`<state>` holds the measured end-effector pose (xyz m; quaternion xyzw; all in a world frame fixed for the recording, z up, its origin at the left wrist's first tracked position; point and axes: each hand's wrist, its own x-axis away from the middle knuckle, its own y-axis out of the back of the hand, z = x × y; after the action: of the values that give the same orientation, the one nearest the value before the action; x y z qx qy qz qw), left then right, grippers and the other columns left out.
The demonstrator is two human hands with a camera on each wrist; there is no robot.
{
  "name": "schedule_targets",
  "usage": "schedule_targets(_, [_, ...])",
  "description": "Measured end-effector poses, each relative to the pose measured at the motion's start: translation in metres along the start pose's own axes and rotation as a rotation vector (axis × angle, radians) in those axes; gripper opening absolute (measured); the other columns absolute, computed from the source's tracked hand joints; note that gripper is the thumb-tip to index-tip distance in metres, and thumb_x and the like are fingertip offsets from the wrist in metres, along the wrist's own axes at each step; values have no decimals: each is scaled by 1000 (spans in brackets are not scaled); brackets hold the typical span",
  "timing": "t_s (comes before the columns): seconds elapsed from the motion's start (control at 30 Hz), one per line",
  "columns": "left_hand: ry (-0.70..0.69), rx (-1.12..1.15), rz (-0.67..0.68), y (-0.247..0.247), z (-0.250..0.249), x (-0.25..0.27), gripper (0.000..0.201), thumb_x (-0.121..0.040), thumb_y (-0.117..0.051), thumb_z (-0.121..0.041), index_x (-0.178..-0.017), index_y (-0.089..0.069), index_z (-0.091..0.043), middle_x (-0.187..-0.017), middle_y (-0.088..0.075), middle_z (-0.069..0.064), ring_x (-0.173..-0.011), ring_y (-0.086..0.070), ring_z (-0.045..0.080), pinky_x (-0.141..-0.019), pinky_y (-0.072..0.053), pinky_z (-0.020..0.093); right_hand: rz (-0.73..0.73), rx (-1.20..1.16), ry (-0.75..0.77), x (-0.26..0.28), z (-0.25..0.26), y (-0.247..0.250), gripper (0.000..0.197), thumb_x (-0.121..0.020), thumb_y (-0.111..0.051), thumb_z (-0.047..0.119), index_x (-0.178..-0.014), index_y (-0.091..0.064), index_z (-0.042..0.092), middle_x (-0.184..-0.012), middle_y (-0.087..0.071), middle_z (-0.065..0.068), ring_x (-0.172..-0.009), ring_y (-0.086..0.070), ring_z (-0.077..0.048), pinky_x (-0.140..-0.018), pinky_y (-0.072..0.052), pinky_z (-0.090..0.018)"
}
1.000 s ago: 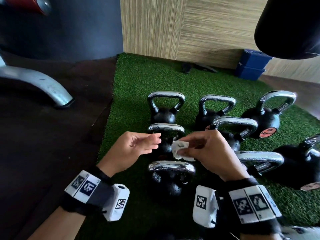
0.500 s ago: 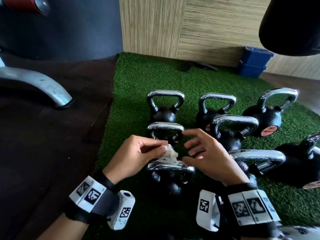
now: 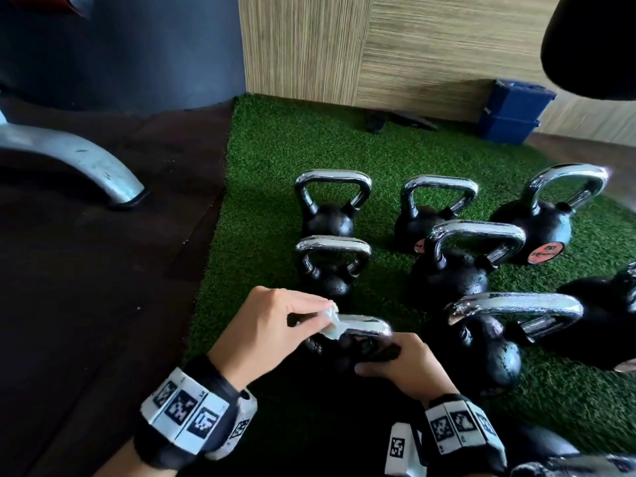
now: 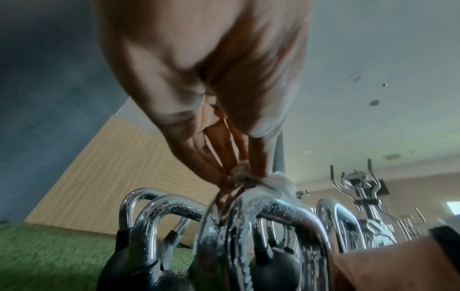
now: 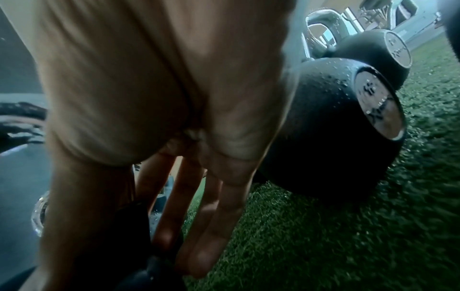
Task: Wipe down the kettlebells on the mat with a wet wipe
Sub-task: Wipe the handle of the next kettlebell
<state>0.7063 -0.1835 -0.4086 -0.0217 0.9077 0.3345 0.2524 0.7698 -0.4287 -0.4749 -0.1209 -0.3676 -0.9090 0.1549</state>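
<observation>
Several black kettlebells with chrome handles stand on the green turf mat (image 3: 275, 166). My left hand (image 3: 320, 316) pinches a crumpled white wet wipe (image 3: 333, 324) and presses it on the left end of the nearest kettlebell's handle (image 3: 370, 327). In the left wrist view the wipe (image 4: 278, 180) sits bunched under my fingertips on top of that handle (image 4: 273, 208). My right hand (image 3: 389, 359) lies on the same kettlebell's black ball just below the handle. Its fingers (image 5: 211, 226) stretch down along the ball, which they mostly hide.
Neighbouring kettlebells stand close behind (image 3: 327, 280) and to the right (image 3: 488, 352), with a larger one (image 5: 323, 122) beside my right hand. Dark floor (image 3: 103, 304) and a metal machine leg (image 3: 75, 160) lie left. Blue boxes (image 3: 512, 111) sit by the wooden wall.
The wipe passed from my right hand to my left. The left hand brought it down onto the nearest handle, and the right hand dropped onto that kettlebell's ball.
</observation>
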Motion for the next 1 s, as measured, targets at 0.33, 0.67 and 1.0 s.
schedule_targets(0.33, [232, 299, -62, 0, 36, 29, 28, -82, -79, -29, -110, -78, -29, -112, -74, -17, -109, -70, 3, -96, -54, 22, -39, -2, 54, -2, -8, -4, 41, -47, -94, 50, -79, -78, 32, -79, -75, 15, -74, -67, 6, -66, -51, -12])
schedule_targets(0.67, [331, 527, -156, -19, 62, 67, 33, -76, -83, -19, -109, -78, -13, -111, -76, 3, -108, -73, 20, -92, -58, 30, -69, -38, 67, -1, -9, -5, 35, -47, -97, 42, -69, -74, 28, -67, -72, 22, -64, -65, 9, -50, -43, -4])
schedule_targets(1.0, [485, 540, -273, -58, 69, 85, 25, -73, -82, -37, -98, -79, -38, -101, -78, -6, -98, -75, 10, -86, -56, 16, -90, -58, 106, -3, -12, -8, 36, -49, -97, 37, -77, -78, 24, -70, -74, 20, -64, -67, 8, -54, -44, -4])
